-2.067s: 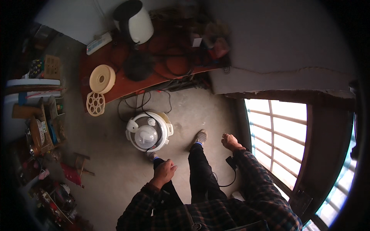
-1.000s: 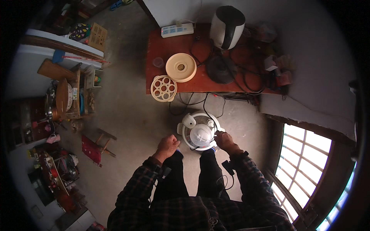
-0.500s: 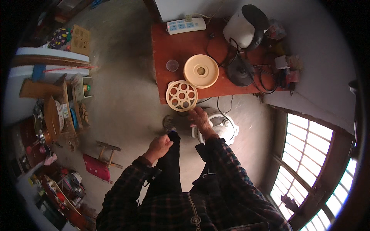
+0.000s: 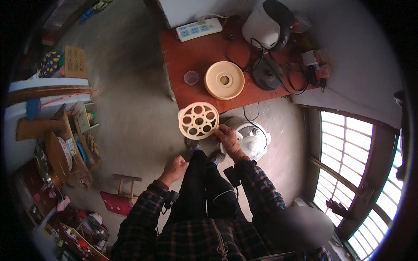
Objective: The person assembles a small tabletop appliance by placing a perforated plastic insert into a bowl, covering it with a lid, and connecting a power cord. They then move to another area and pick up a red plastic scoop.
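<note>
Head view, right hand (image 4: 228, 138): its thumb and fingers pinched the near right rim of a cream round-holed rack (image 4: 199, 116).
Rack position: it was by the near edge of the red-brown worktop (image 4: 183, 61), overlapping it in this view; whether they touched, I could not tell.
Left hand (image 4: 175, 167): it was curled into a loose fist, apart from the rack.
On the worktop: a cream round dish (image 4: 224, 90), a clear cup (image 4: 190, 78) at its left, a white power strip (image 4: 199, 29), and a white-and-black kettle (image 4: 263, 28).
On the floor: a white round cooker (image 4: 252, 143) stood beyond the right hand, partly hidden by it.
</note>
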### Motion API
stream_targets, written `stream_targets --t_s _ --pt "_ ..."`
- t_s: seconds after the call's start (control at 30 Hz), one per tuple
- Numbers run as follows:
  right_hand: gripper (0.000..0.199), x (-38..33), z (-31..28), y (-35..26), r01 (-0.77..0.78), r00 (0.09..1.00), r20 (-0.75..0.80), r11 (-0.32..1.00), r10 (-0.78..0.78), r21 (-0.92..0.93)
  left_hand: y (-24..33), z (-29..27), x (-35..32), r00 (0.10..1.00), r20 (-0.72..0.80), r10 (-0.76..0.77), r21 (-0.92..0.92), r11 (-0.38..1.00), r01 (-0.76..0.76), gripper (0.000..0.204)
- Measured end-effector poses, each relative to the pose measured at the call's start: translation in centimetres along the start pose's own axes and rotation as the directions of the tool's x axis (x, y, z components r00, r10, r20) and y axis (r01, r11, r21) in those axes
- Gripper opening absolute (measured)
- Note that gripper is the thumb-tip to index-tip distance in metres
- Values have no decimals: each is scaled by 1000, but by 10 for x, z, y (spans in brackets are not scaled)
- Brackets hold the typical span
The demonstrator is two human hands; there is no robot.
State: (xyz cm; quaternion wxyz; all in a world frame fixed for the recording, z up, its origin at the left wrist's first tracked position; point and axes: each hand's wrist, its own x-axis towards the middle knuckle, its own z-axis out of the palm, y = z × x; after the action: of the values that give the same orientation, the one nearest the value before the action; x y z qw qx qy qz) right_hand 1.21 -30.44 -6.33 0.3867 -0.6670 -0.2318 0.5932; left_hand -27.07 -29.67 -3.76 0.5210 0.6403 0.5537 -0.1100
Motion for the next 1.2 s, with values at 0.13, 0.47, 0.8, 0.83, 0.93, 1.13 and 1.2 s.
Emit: stream_targets --t_s 0.13,0.47,0.8,0.83,0.93,1.13,1.2 --pt "18 -5 -9 -11 -117 989 -113 973 96 -197 18 -2 0 998 56 12 48 999 -15 26" --pt "18 -14 -44 -10 162 978 -71 931 -195 -326 45 -36 10 992 -57 112 105 989 -105 25" --pt "19 22 -94 -85 119 931 -264 893 -252 -433 87 -78 94 980 -168 108 9 994 -108 20" --pt "23 33 -102 -94 123 951 -224 928 -211 -353 93 -86 103 970 -159 184 62 982 -176 20" --pt "24 64 -112 -118 92 968 -189 937 -163 -336 113 -113 120 973 -79 216 158 967 -202 20" --pt "20 106 -110 -125 -84 962 -270 887 -46 -453 145 -153 150 918 -79 388 128 917 -377 22" --pt "20 112 -106 -116 -42 926 -327 808 -190 -587 157 -158 165 873 -107 476 145 876 -459 23"
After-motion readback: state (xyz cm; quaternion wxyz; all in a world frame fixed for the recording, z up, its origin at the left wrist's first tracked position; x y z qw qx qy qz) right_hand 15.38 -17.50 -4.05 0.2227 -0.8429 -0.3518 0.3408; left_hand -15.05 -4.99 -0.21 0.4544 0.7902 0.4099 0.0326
